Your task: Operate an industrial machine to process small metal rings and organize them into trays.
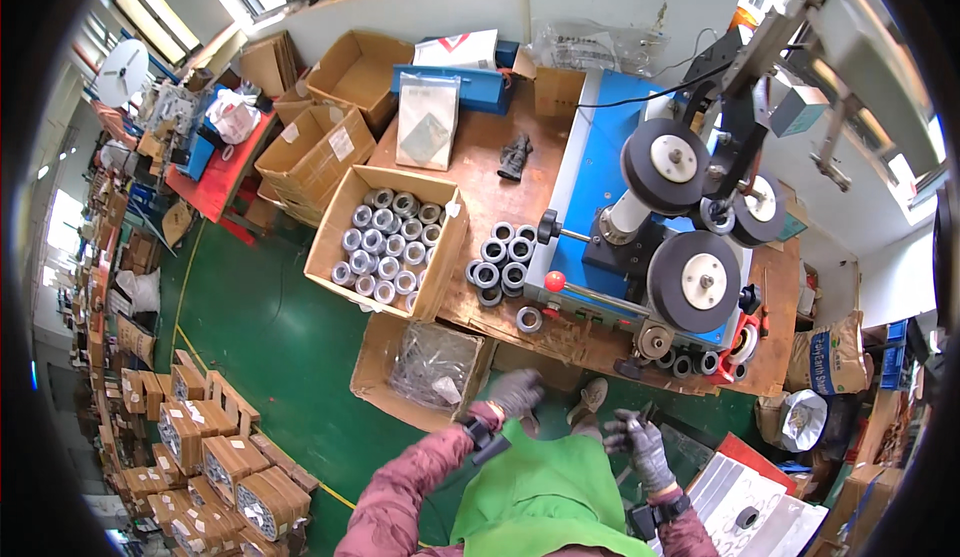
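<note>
Lone metal ring [529, 319] near front edge of worktop [490, 202], round, hole facing up; lies ahead of left grip [516, 393], apart. Right grip [641, 447] farther, loosely spread, nothing seen held. Left grip blurred, cannot tell.

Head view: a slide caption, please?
Gloved left hand and right hand near a workbench bearing grey rings and a machine with black wheels.

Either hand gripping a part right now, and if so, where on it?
Nothing held, as far as shows: the gloved left hand and gloved right hand both look empty.
</note>
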The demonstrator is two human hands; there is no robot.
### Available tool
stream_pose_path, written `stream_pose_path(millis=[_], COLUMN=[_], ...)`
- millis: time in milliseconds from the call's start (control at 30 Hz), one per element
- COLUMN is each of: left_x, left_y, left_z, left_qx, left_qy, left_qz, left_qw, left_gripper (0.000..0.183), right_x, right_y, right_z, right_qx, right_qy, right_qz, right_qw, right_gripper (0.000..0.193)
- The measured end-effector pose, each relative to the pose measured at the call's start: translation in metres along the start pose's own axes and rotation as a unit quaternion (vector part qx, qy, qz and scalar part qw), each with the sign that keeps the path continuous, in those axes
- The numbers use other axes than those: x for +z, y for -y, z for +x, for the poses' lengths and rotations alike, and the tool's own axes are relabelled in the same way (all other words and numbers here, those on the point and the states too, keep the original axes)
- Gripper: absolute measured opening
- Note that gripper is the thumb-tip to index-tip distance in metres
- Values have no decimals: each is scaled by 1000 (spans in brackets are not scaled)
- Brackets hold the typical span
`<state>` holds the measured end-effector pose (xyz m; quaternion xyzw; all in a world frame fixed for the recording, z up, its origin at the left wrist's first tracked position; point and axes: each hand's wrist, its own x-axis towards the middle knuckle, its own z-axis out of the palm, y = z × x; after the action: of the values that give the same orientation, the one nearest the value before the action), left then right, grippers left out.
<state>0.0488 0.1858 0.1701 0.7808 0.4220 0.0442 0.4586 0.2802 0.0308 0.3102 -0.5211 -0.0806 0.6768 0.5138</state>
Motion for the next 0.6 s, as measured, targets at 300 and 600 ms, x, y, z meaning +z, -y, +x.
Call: stream_pose_path(millis=[300,600], left_x=[8,-2], left_y=[66,31], left_z=[106,93], left_qx=[157,30], left_qy=[-197,-135], left_qz=[362,240], left_qw=[898,961], left_gripper=[37,40], right_x=[-37,-22], right_y=[-75,-39], right_z=[-39,-23], right_qx=[71,64], right_qy=[-165,-119], right_qz=[-46,-216], right_qw=[983,967], right_gripper=[31,26])
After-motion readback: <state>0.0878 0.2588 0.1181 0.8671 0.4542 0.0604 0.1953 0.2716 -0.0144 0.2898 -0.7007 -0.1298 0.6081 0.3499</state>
